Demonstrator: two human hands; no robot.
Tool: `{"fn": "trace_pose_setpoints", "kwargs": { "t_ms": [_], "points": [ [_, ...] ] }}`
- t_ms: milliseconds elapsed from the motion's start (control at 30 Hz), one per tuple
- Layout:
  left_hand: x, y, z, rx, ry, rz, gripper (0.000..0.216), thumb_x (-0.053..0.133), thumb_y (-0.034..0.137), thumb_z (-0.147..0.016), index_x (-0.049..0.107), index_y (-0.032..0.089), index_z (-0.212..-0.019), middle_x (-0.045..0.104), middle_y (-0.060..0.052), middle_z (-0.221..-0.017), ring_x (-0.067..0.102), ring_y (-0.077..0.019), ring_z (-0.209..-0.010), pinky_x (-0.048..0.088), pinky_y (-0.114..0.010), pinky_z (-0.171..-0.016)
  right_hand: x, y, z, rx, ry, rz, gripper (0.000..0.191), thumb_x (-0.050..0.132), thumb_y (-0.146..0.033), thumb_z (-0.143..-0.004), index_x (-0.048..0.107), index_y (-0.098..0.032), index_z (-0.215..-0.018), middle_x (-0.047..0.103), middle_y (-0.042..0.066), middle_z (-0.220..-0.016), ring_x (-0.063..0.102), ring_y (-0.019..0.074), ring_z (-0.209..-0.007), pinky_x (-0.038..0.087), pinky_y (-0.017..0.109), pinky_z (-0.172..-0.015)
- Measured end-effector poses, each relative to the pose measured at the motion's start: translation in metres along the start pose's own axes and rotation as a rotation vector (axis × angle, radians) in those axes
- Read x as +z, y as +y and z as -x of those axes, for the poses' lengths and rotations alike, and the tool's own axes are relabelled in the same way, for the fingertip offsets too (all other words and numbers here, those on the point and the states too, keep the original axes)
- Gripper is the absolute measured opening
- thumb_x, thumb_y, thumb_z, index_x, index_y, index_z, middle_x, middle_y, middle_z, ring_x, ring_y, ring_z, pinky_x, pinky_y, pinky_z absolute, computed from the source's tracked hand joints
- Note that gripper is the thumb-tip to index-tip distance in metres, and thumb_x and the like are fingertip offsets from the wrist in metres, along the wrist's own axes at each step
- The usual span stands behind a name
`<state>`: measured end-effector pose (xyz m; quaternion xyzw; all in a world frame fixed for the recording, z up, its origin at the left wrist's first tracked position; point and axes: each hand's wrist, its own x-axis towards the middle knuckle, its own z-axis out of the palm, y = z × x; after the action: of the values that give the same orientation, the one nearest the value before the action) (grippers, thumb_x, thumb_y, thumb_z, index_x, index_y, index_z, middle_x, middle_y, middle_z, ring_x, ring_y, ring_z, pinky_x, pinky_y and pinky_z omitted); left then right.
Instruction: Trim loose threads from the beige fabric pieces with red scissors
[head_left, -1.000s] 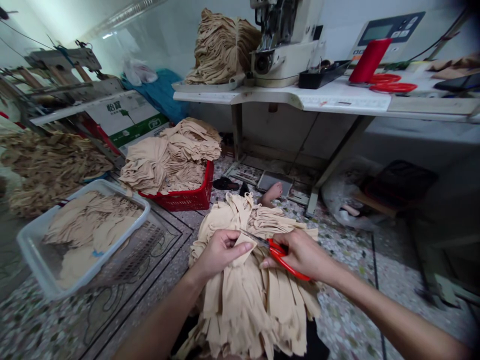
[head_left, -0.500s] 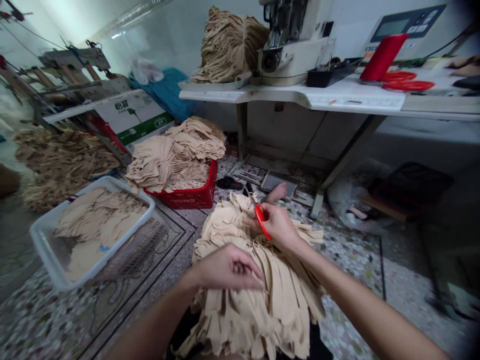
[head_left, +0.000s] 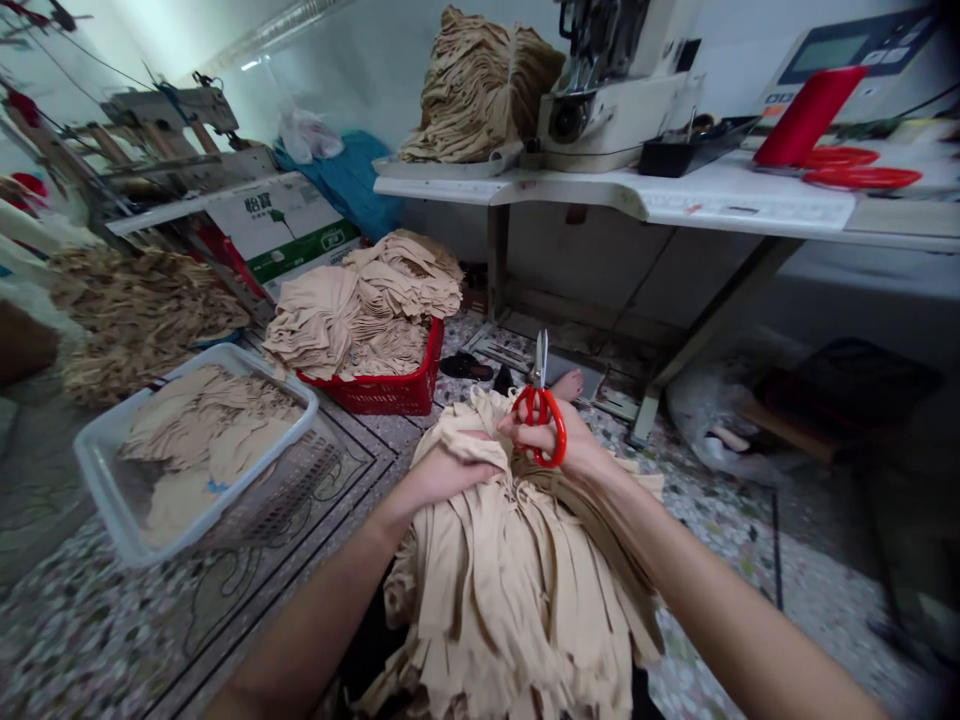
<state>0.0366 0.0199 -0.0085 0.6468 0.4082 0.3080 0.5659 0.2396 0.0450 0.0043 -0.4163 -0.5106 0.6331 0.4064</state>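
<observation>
A thick pile of beige fabric pieces lies over my lap. My left hand is closed on a fold of that fabric near the pile's far end. My right hand touches it from the right and grips red-handled scissors, blades closed and pointing straight up. A bare foot shows just beyond the pile.
A red basket heaped with beige pieces stands ahead left. A clear plastic tub with more pieces sits at left. Behind is a white sewing table with a machine, a red thread cone and a fabric stack.
My right hand turned the scissors from lying across the pile to pointing upward. My left hand moved forward to the pile's far end and took a fold of fabric beside the right hand.
</observation>
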Motion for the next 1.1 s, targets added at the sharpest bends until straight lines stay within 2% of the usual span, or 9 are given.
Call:
{"fn": "trace_pose_setpoints", "kwargs": {
  "t_ms": [100,167,267,367,567,767,933,1033,1100],
  "points": [
    [0.000,0.007,-0.001,-0.094,0.021,0.125,0.027,0.083,0.031,-0.071,0.072,0.012,-0.085,0.070,-0.005,-0.079,0.061,-0.0141,-0.067,0.045,-0.022,-0.063,-0.003,-0.007,0.011,0.002,0.015,-0.026,0.044,0.087,-0.042,-0.066,0.050,-0.021,-0.080,0.069,0.002,-0.078,0.060,0.0157,-0.062,0.043,0.026,-0.057],
    [0.001,0.011,-0.002,-0.118,0.083,0.150,0.029,0.083,0.033,-0.072,0.072,0.011,-0.088,0.067,-0.004,-0.073,0.057,-0.0113,-0.062,0.041,-0.020,-0.059,-0.005,-0.011,0.018,-0.006,0.054,-0.003,0.045,0.087,-0.047,-0.070,0.051,-0.021,-0.079,0.063,-0.001,-0.067,0.055,0.0145,-0.056,0.040,0.026,-0.053],
    [0.003,0.018,-0.002,-0.088,0.128,0.137,0.031,0.083,0.035,-0.074,0.072,0.011,-0.090,0.065,-0.003,-0.074,0.055,-0.0104,-0.063,0.040,-0.020,-0.060,-0.009,-0.016,0.028,-0.022,0.088,0.050,0.042,0.079,-0.053,-0.080,0.052,-0.021,-0.076,0.060,-0.001,-0.062,0.056,0.0162,-0.058,0.041,0.027,-0.055],
    [0.005,0.023,0.000,-0.050,0.139,0.136,0.033,0.084,0.039,-0.075,0.069,0.011,-0.084,0.063,-0.002,-0.075,0.053,-0.0098,-0.063,0.039,-0.020,-0.059,-0.015,-0.020,0.036,-0.046,0.093,0.054,0.045,0.078,-0.056,-0.081,0.051,-0.022,-0.072,0.062,0.001,-0.064,0.058,0.0169,-0.060,0.045,0.029,-0.060],
    [0.011,0.039,0.002,-0.058,0.032,0.167,0.037,0.081,0.043,-0.081,0.069,0.010,-0.093,0.065,-0.005,-0.081,0.058,-0.0133,-0.071,0.043,-0.022,-0.065,-0.018,-0.020,0.050,-0.053,0.078,-0.011,0.053,0.095,-0.047,-0.060,0.053,-0.021,-0.078,0.070,0.005,-0.087,0.067,0.0230,-0.083,0.052,0.032,-0.073],
    [0.028,0.040,0.006,-0.095,0.036,0.143,0.038,0.085,0.044,-0.076,0.068,0.009,-0.079,0.056,0.000,-0.071,0.047,-0.0089,-0.062,0.033,-0.019,-0.056,-0.010,-0.022,0.057,-0.136,0.156,0.089,0.049,0.094,-0.045,-0.061,0.055,-0.020,-0.077,0.060,-0.003,-0.070,0.055,0.0136,-0.060,0.043,0.025,-0.056],
    [0.029,0.035,0.014,-0.172,0.009,0.282,0.041,0.086,0.044,-0.075,0.074,0.009,-0.092,0.066,-0.006,-0.081,0.056,-0.0130,-0.069,0.042,-0.022,-0.064,-0.017,-0.026,0.058,-0.044,0.108,0.000,0.050,0.086,-0.055,-0.071,0.050,-0.022,-0.079,0.059,-0.003,-0.068,0.060,0.0159,-0.059,0.047,0.027,-0.058],
    [0.025,0.036,0.015,-0.181,-0.011,0.285,0.044,0.085,0.047,-0.075,0.074,0.008,-0.094,0.068,-0.008,-0.086,0.059,-0.0152,-0.073,0.044,-0.024,-0.069,-0.028,-0.018,0.064,-0.053,0.014,0.165,0.047,0.082,-0.055,-0.076,0.050,-0.022,-0.078,0.058,-0.003,-0.066,0.057,0.0160,-0.059,0.044,0.026,-0.055],
    [0.023,0.037,0.013,-0.176,0.040,0.282,0.046,0.086,0.050,-0.073,0.072,0.009,-0.088,0.065,-0.005,-0.080,0.055,-0.0136,-0.069,0.042,-0.024,-0.067,-0.038,-0.009,0.072,-0.107,-0.019,0.362,0.044,0.080,-0.054,-0.079,0.051,-0.021,-0.074,0.056,-0.002,-0.067,0.053,0.0159,-0.060,0.042,0.027,-0.055]
  ]
}}
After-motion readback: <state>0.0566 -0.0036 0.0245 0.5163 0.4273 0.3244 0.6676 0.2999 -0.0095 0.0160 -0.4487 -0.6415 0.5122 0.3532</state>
